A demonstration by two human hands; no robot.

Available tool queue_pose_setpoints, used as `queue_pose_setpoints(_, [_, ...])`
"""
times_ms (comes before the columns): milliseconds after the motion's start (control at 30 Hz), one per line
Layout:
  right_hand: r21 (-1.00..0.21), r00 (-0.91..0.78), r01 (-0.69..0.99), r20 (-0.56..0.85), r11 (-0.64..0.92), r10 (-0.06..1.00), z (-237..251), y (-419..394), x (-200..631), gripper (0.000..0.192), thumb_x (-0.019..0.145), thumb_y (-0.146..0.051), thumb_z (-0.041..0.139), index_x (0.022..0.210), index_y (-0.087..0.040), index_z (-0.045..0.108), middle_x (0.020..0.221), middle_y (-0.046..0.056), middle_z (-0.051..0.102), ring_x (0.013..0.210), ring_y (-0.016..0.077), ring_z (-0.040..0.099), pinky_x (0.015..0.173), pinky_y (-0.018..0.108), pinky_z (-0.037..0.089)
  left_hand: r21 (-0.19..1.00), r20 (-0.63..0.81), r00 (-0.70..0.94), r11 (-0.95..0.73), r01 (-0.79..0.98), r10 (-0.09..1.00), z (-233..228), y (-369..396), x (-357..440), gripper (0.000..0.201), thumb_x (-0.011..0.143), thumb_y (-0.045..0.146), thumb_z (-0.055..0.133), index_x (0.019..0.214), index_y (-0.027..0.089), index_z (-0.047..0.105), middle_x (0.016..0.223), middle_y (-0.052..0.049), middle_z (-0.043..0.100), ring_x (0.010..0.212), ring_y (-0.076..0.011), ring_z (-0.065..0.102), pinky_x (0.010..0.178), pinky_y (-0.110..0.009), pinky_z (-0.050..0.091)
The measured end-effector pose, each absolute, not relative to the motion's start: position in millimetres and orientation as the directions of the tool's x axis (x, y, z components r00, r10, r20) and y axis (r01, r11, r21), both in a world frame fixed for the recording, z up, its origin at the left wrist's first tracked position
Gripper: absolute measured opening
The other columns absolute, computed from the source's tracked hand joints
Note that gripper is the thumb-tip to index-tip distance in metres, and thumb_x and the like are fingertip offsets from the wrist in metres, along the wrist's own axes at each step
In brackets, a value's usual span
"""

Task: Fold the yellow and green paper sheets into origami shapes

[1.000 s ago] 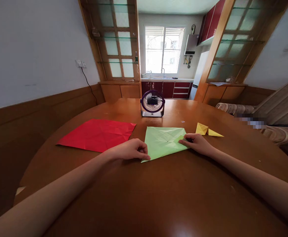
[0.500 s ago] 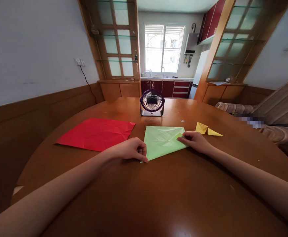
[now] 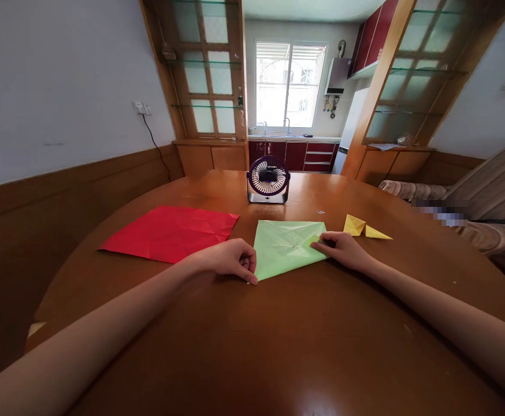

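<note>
A creased sheet of light green paper (image 3: 278, 248) lies on the table in front of me, its right corner folded over toward the middle. My right hand (image 3: 339, 247) pinches that folded corner between thumb and fingers. At the near left corner of the sheet, my left hand (image 3: 238, 261) is closed, with thumb and fingertip on the paper's tip. Left of the green sheet is a flat red sheet of paper (image 3: 170, 231) with fold lines. A folded yellow paper piece (image 3: 355, 226) with a pointed end rests just beyond my right hand.
A small purple desk fan (image 3: 268, 178) stands behind the green paper on the round wooden table (image 3: 278, 346). A striped sofa (image 3: 490, 185) is at the right. Wooden cabinets and a kitchen window are at the back.
The left corner of the green paper, under my left hand, now appears slightly tucked in. The view has shifted a little; my right hand keeps its hold on the folded corner.
</note>
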State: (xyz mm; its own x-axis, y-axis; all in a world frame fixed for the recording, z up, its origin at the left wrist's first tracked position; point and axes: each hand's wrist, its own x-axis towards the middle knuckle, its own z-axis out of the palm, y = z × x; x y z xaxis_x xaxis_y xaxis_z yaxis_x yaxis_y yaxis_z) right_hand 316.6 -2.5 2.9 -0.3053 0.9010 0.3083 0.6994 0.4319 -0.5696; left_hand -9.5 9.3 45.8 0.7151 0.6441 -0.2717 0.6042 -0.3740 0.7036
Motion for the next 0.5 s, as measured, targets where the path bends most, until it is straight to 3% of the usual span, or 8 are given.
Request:
queue_pose_setpoints(333, [-0.568, -0.305, 0.707, 0.294, 0.422, 0.906, 3.9, -3.2, 316.8, 0.047, 0.088, -0.057, 0.052, 0.061, -0.019, 0.041, 0.064, -0.003, 0.034, 0.062, 0.0126, 0.032, 0.057, 0.028, 0.027, 0.667, -0.282, 0.748, -0.437, 0.603, 0.601, 49.4, 12.7, -12.7, 0.042, 0.059, 0.050, 0.084, 0.076, 0.018, 0.064, 0.064, 0.004, 0.054, 0.060, -0.0105, 0.046, 0.051, -0.021, 0.033])
queue_pose_setpoints(500, [-0.552, -0.310, 0.712, 0.308, 0.434, 0.900, 1.8, -1.6, 317.8, 0.047, 0.088, -0.056, 0.053, 0.061, -0.019, 0.040, 0.063, -0.003, 0.033, 0.061, 0.0123, 0.032, 0.056, 0.027, 0.027, 0.705, -0.287, 0.761, -0.410, 0.579, 0.582, 51.4, 11.2, -13.3, 0.038, 0.071, 0.053, 0.075, 0.080, 0.017, 0.065, 0.066, 0.003, 0.056, 0.060, -0.0100, 0.046, 0.052, -0.022, 0.032])
